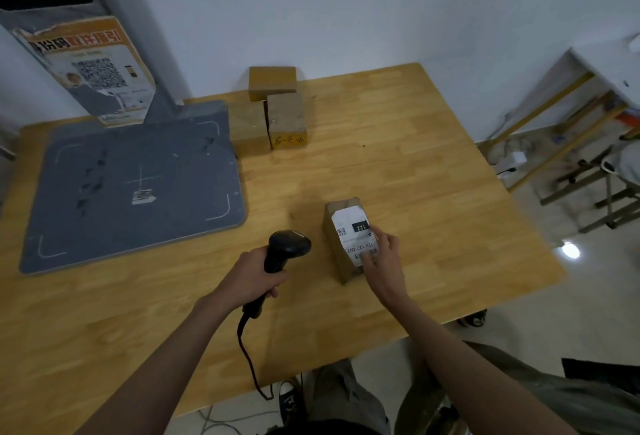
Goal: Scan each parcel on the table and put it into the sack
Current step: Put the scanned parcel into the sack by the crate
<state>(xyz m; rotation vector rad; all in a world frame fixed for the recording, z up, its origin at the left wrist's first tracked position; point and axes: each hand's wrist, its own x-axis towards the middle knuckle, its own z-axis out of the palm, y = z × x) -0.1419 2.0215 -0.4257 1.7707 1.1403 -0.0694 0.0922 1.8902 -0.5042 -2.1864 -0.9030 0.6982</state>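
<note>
A small cardboard parcel (341, 227) with a white shipping label facing up stands on the wooden table (433, 192), near the front middle. My right hand (382, 261) grips its near end, thumb on the label. My left hand (251, 277) holds a black handheld barcode scanner (285, 247) by its handle, head pointing towards the parcel, just left of it. Three more cardboard parcels sit at the back: one on top (272, 82), one marked "4-3-3" (286, 120), one to its left (247, 130). No sack is in view.
A grey scanning pad (131, 185) with a post and a QR poster (100, 71) covers the table's left side. The scanner's black cable (249, 362) hangs over the front edge. A white desk with yellow legs (571, 95) and stools stand to the right.
</note>
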